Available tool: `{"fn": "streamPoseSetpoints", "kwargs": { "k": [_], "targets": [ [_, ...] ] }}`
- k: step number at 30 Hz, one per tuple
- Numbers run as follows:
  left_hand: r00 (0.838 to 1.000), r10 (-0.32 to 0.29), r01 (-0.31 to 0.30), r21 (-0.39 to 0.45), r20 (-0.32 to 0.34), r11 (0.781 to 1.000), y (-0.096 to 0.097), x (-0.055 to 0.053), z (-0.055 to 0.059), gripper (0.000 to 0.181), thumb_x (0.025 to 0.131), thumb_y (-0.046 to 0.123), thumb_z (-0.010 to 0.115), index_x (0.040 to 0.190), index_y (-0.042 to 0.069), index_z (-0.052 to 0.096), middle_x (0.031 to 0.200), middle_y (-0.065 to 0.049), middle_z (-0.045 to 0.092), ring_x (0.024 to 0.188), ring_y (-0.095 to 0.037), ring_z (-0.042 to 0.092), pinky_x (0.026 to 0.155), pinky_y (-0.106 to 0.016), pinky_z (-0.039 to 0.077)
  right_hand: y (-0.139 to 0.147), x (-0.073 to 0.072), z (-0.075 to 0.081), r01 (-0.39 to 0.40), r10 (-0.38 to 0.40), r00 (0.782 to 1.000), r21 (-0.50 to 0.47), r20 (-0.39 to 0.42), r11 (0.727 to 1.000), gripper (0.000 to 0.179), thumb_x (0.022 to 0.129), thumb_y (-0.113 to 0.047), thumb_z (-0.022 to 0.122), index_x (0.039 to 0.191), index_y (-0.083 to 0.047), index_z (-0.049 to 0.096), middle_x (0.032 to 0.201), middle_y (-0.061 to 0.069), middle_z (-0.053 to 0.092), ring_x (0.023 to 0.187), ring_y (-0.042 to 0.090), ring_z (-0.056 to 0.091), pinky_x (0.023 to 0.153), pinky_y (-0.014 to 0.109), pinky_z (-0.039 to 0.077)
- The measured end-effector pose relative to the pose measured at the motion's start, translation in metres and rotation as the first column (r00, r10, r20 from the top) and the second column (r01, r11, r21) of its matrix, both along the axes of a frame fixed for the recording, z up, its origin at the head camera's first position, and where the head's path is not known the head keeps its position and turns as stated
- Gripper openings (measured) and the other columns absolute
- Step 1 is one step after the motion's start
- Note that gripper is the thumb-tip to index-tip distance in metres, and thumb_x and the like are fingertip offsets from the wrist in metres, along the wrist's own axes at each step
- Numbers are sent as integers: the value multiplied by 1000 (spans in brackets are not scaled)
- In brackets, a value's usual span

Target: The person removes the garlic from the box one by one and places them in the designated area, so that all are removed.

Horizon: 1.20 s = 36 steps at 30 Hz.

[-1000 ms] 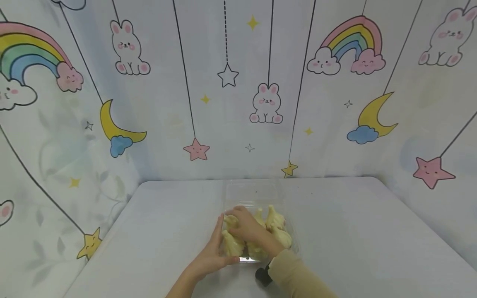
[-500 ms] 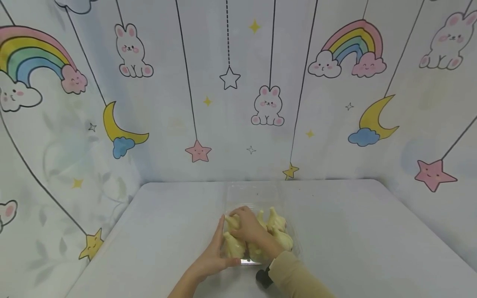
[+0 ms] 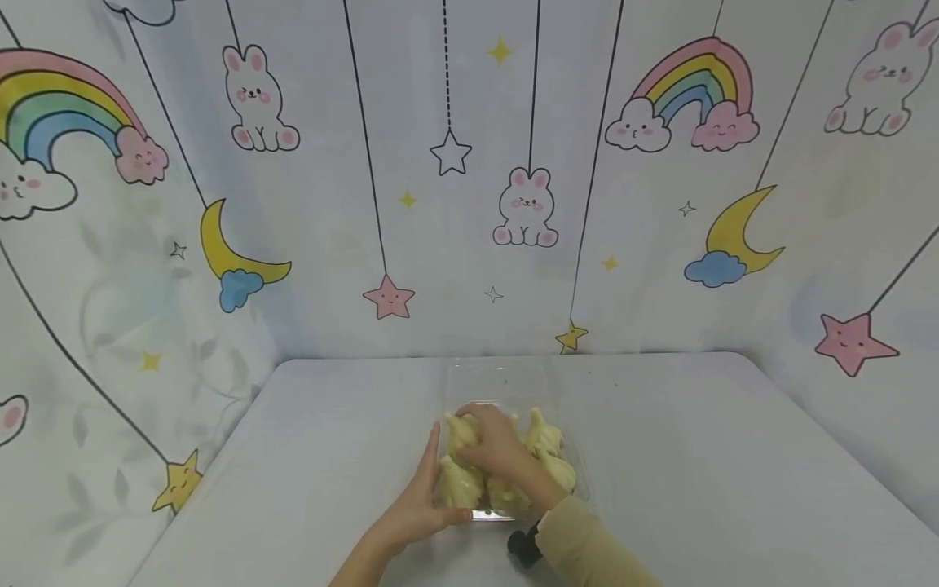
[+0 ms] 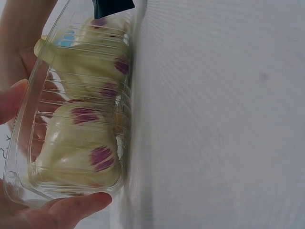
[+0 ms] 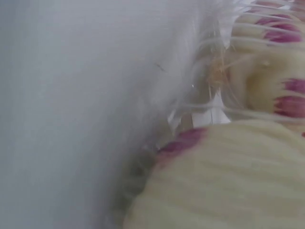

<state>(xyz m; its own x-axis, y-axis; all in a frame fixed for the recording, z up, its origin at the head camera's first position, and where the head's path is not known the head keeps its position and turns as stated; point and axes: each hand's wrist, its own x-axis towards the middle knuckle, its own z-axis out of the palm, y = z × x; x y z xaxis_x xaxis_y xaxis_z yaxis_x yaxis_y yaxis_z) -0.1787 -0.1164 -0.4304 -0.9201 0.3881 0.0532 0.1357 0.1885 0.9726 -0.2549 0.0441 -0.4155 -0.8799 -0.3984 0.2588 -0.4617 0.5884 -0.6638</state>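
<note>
Garlic bulb (image 3: 461,434) lies between the fingers (image 3: 479,411) of the right hand (image 3: 502,444).

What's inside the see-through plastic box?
Pale, purple-streaked garlic bulbs are inside the clear plastic box. The right hand holds one and covers others partly, so I can't count them all.

Lateral passage: the flat white tabletop (image 3: 704,456) extends left and right of the clear ribbed plastic container (image 3: 583,489). Obstructions: the left hand (image 3: 418,507) spans the container's left side and front-left corner. The right hand (image 3: 504,444) covers the middle of the opening. Pale-yellow, purple-streaked bulb-shaped pieces (image 3: 543,436) crowd the interior. A beige sleeve (image 3: 594,546) crosses the front-right approach.
</note>
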Motion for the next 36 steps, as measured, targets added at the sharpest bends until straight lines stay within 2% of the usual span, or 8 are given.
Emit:
{"fn": "streamPoseSetpoints", "kwargs": {
  "k": [5, 11, 18, 24, 31, 36],
  "targets": [
    [1000, -3, 3, 2, 1, 1000, -1, 0, -1, 117, 74, 7, 73, 144, 23, -20, 148, -21, -19, 129, -55, 4, 96, -66, 24, 5, 3, 4, -2, 2, 1000, -61, 12, 998, 47, 71, -15, 74, 114, -9, 59, 117, 12, 57, 88, 21, 51, 64, 31, 48],
    [1000, -10, 10, -8, 11, 1000, -1, -2, -1, 116, 75, 10, 73, 143, 25, -20, 148, -21, -20, 128, -57, 3, 95, -69, 22, 12, 4, 6, 26, -26, 1000, -79, -5, 997, 49, 71, -22, 76, 115, -8, 60, 116, 11, 59, 98, 23, 54, 76, 38, 49],
    [1000, -3, 3, -20, 16, 1000, -1, -2, -2, 117, 75, 11, 73, 143, 26, -20, 147, -23, -19, 128, -56, 4, 95, -70, 21, 19, 8, 8, 113, -110, 993, -122, 32, 986, 52, 71, -28, 77, 118, -14, 60, 115, 8, 57, 88, 21, 54, 66, 28, 49],
    [1000, 4, -3, -13, 22, 1000, 0, -3, -2, 118, 74, 9, 73, 143, 25, -20, 147, -24, -19, 128, -56, 4, 95, -69, 20, 28, 19, 12, 132, -121, 991, -208, 64, 969, 51, 72, -28, 77, 118, -15, 60, 120, 8, 55, 99, 26, 54, 72, 33, 52],
    [1000, 14, -13, -13, 19, 1000, 1, -3, -3, 118, 72, 9, 74, 144, 23, -19, 147, -24, -17, 129, -55, 5, 97, -68, 20, 40, 28, 17, 184, -165, 982, -263, 95, 947, 52, 71, -28, 78, 119, -20, 60, 116, 4, 54, 85, 18, 52, 63, 26, 50],
    [1000, 17, -17, -19, 12, 1000, 1, -3, -3, 118, 72, 9, 74, 144, 22, -18, 147, -24, -18, 128, -55, 6, 97, -67, 20, 49, 32, 20, 183, -166, 983, -315, 81, 931, 52, 70, -25, 79, 119, -21, 61, 115, 1, 55, 87, 18, 49, 65, 25, 50]
  ]
}}
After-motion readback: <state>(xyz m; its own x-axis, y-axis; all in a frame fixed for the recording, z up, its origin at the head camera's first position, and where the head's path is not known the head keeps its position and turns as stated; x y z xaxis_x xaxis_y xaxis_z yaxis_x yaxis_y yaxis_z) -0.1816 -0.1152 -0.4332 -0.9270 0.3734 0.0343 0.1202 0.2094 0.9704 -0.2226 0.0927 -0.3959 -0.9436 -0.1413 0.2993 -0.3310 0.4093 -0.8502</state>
